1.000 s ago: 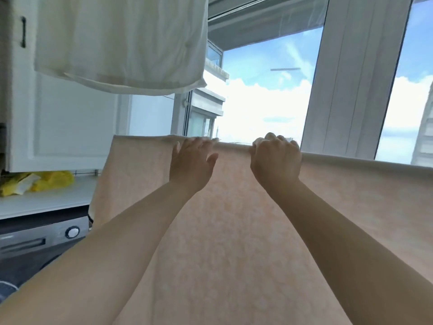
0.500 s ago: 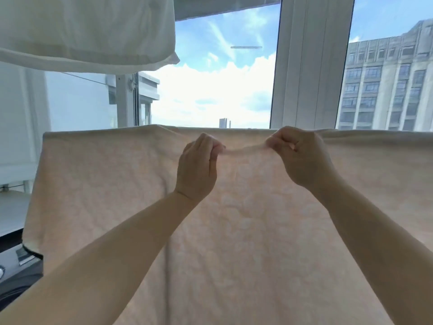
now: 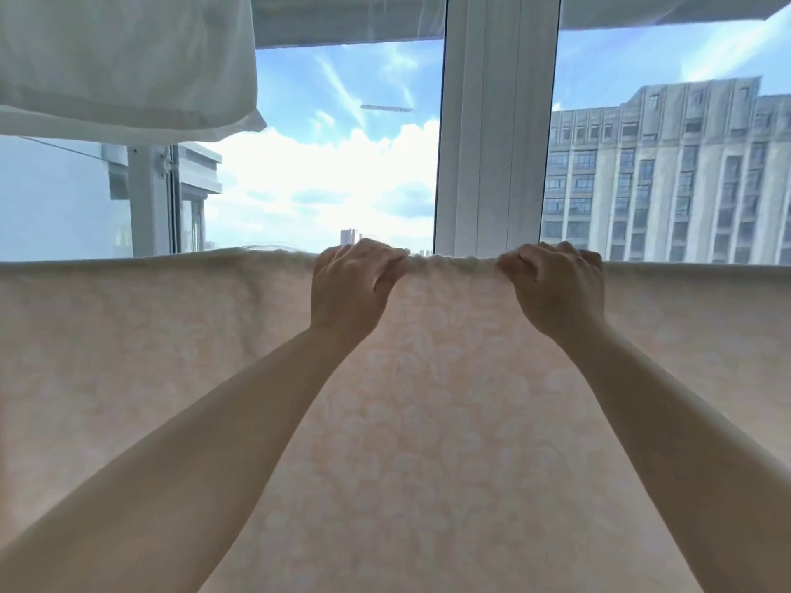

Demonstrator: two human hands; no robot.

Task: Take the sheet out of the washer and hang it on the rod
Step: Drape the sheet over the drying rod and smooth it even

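A pale peach sheet with a faint floral pattern hangs across the whole width of the head view, its top edge level and draped over a rod that stays hidden under the cloth. My left hand grips the bunched top edge just left of centre. My right hand grips the same edge a little to the right. Both sets of fingers curl over the fold, and the cloth between them is gathered. The washer is out of view.
A white cloth hangs overhead at the upper left. Behind the sheet stands a white window frame post, with sky and a tall grey building beyond the glass.
My view swung right and up, so the cabinet and washer left the frame. Both hands went from resting at the sheet's top, to pinching it between them, to gripping the top edge farther apart.
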